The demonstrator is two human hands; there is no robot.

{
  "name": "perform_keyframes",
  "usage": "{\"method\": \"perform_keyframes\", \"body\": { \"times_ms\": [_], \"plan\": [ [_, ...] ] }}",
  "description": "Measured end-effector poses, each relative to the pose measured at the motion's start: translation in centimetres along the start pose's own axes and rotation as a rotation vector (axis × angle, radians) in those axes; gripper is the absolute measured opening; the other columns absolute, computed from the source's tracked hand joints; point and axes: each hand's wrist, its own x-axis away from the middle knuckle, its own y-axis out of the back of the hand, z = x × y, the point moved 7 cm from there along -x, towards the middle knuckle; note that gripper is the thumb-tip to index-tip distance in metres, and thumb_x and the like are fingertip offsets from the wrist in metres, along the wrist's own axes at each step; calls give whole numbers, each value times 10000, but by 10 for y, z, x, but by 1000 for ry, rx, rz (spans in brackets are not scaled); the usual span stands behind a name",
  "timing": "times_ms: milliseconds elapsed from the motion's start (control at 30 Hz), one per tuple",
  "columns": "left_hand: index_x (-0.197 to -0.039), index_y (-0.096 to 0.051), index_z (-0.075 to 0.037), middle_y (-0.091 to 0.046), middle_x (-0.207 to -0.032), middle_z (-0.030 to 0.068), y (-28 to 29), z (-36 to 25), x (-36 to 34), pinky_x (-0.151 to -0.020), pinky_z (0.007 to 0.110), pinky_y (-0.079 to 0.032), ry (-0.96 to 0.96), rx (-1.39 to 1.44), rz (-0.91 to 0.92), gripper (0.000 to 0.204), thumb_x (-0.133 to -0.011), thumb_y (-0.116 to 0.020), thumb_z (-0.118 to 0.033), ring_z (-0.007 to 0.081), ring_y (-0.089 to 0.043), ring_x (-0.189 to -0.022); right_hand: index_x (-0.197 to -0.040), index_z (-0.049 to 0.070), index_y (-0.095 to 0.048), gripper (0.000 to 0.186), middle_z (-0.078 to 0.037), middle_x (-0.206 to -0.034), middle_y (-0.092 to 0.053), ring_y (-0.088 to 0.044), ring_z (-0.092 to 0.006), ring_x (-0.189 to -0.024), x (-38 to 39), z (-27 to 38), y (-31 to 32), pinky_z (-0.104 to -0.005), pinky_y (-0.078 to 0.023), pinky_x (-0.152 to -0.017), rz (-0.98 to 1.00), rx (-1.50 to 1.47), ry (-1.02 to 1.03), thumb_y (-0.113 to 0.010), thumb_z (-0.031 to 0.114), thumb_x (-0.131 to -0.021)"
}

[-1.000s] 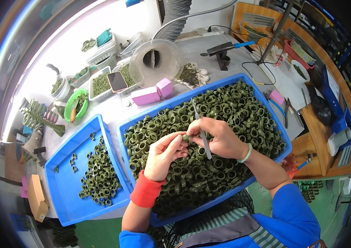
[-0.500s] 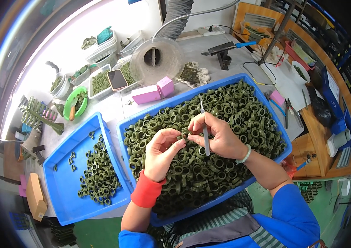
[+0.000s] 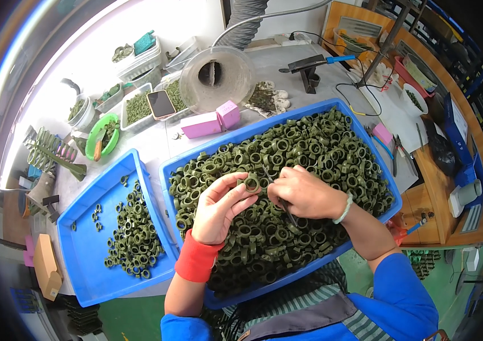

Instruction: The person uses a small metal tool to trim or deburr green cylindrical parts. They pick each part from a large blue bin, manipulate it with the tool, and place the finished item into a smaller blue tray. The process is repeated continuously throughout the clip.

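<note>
Between the thumb and fingers of my left hand (image 3: 221, 206) is a dark green ring (image 3: 257, 188), held upright with its opening showing. My right hand (image 3: 305, 193) is closed round a slim metal hand tool (image 3: 291, 217), like a scalpel; its thin tip points at the ring. I cannot tell whether the tip touches it. Both hands are over a large blue tray (image 3: 169, 187) heaped with similar green rings (image 3: 332, 170). A second, shallower blue tray (image 3: 91, 250) on the left holds a smaller pile of rings (image 3: 133, 241).
Behind the big tray are pink blocks (image 3: 200, 125), a phone (image 3: 161, 104), a clear round hood (image 3: 187, 85) and a stained glove (image 3: 278, 101). A green basket (image 3: 115, 136) sits at the left. Pliers (image 3: 406, 152) and a black clamp-like stand (image 3: 309, 74) lie to the right.
The ring has turned so its opening shows. My right hand has moved slightly right and down, fingers curled in, and the tool now slants with its tip beside the ring.
</note>
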Motion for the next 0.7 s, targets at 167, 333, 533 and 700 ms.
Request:
{"method": "perform_keyframes", "body": {
  "times_ms": [167,333,533,700],
  "plan": [
    [-1218,-610,14,-634,-1186,61,3,1,-2,-927,337,-607,-105,-134,-23,248,-971,-638,5,165,-670,-1079,-857,104,-616,124,-40,-827,-626,-593,-272,-915,0,1,-5,-413,-443,-851,-75,56,15,-639,16,-773],
    [-1199,-612,17,-628,-1190,66,0,-3,1,-924,337,-604,-153,-212,-36,244,-958,-648,23,176,-669,-1087,-865,83,-602,135,-55,-839,-636,-612,-286,-885,-4,-9,11,-411,-464,-846,-161,-193,-99,-697,50,-775],
    [-1174,-627,16,-662,-1138,63,-3,-7,0,-920,299,-574,-245,-297,-3,251,-930,-668,61,172,-678,-1073,-946,55,-625,186,-72,-872,-656,-616,-261,-814,0,-7,20,-378,-501,-765,-230,-136,-39,-764,106,-832],
    [-1139,-640,16,-679,-1107,48,-1,-10,1,-909,266,-550,-354,-430,-7,239,-915,-672,96,147,-680,-1055,-1103,24,-656,213,-58,-965,-702,-671,-126,-830,-4,-5,32,-286,-538,-754,-339,-679,-204,-728,117,-925]
  ]
}}
